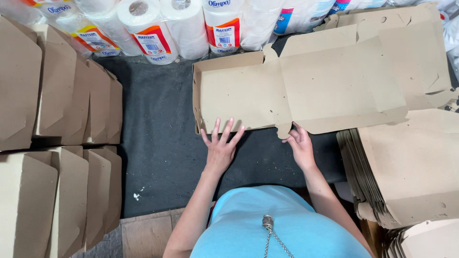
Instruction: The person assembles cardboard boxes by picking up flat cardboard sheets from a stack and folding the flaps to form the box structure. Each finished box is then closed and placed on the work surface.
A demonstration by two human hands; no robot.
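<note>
A flat brown cardboard box blank (306, 86), half folded with its left walls raised, is being handled on the dark grey matte work surface (158, 143) at about twelve o'clock from the person's body. Its near edge is being touched by the left hand (221, 148), fingers spread open and flat, gripping nothing. The notched fold tab at the blank's lower edge is being pinched by the curled fingers of the right hand (300, 145). Open dark surface is being left at nine o'clock, bounded by rows of folded brown cardboard boxes (71, 100) standing upright. At three o'clock a stack of flat brown cardboard blanks (406, 167) is lying, thin layered edges showing. White paper rolls in glossy wrap (158, 28) are lining the far edge.
</note>
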